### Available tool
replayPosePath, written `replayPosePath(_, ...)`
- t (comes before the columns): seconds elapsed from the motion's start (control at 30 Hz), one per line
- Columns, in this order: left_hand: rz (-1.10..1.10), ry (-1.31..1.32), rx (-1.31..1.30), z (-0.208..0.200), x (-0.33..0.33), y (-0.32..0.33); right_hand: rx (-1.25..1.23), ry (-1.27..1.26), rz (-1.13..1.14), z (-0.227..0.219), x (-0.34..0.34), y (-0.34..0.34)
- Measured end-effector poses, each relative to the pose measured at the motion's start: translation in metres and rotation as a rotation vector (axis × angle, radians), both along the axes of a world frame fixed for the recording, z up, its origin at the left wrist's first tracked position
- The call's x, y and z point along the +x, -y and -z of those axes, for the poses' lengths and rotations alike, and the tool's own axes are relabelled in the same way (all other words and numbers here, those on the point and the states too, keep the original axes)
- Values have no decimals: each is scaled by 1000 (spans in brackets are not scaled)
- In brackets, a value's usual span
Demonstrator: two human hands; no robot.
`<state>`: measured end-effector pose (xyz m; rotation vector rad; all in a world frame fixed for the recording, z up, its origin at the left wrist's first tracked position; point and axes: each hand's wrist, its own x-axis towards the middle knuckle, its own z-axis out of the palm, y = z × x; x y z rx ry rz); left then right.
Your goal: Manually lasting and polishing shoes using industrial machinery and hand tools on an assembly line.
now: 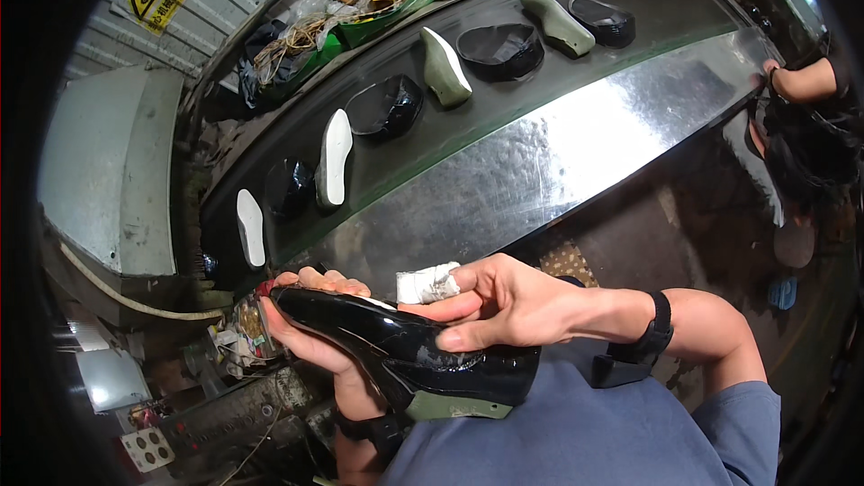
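Note:
A shiny black shoe upper on a green shoe last lies tilted across the front of my body. My left hand is wrapped round its toe end, with the fingertips showing over the far side. At the rear half of the upper, my right hand pinches it, thumb pressed on the black surface. White tape covers a finger of that hand. Part of the right fingers is hidden behind the upper. Dark straps circle both my wrists.
Beyond my hands runs a dark belt carrying white-soled lasts and black uppers. A shiny metal ledge borders it. Another person's arm rests at the right. Grey machine housing stands left; a green bin sits behind.

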<state>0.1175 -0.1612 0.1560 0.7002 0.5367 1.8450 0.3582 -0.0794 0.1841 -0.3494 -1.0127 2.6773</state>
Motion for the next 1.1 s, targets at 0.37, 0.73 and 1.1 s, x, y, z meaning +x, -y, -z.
replayPosePath(0.37, -28, 60, -50, 0, 3, -1, -14, -64, -99, 9, 16, 1)
replayPosePath(0.73, -159, 26, -173, -5, 11, -9, -103, 95, 6, 3, 6, -2)
replayPosePath(1.1, -12, 22, -137, 1, 13, -20, 65, 63, -114, 14, 19, -14)
